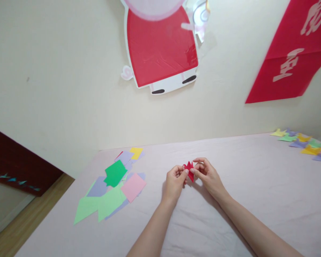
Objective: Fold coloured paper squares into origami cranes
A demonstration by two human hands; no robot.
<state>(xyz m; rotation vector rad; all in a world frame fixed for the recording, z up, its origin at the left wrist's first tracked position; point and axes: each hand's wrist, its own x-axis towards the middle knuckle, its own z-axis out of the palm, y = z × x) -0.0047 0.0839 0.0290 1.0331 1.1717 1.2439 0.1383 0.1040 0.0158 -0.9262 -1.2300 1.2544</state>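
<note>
Item 1. Red folded paper (189, 169): small, with pointed tips standing up. It sits between my two hands, just above the middle of the surface (256, 185), nearer the far edge than the near one.

Item 2. My left hand (174, 180): fingers (184, 172) closed narrowly, pinching the left side of the red folded paper.

Item 3. My right hand (207, 175): fingers (196, 170) curled in and pinching the right side of the same piece. The two hands almost meet around it. Both forearms come in from the near edge.

Item 4. The surface: covered in pale pink cloth, lightly creased.

Item 5. Loose paper sheets (115, 185): a flat, overlapping spread toward the left edge, well apart from my hands.
- Dark green square (115, 173) on top.
- Pink square (133, 186) at the side nearest my left hand.
- Light green sheets (101, 205) toward the near left.
- Lilac sheets (124, 157) and a yellow sheet (136, 152) at the far end.

Item 6. Folded coloured pieces (305, 142): a row in yellow, green, lilac and pink at the far right corner.

Item 7. Wall behind the far edge: cream.
- A cartoon cut-out (160, 46) in a red dress.
- A red banner (291, 60) with pale characters at upper right.

Item 8. Beyond the left edge: wooden floor (26, 221) and a dark red panel (16, 167).
</note>
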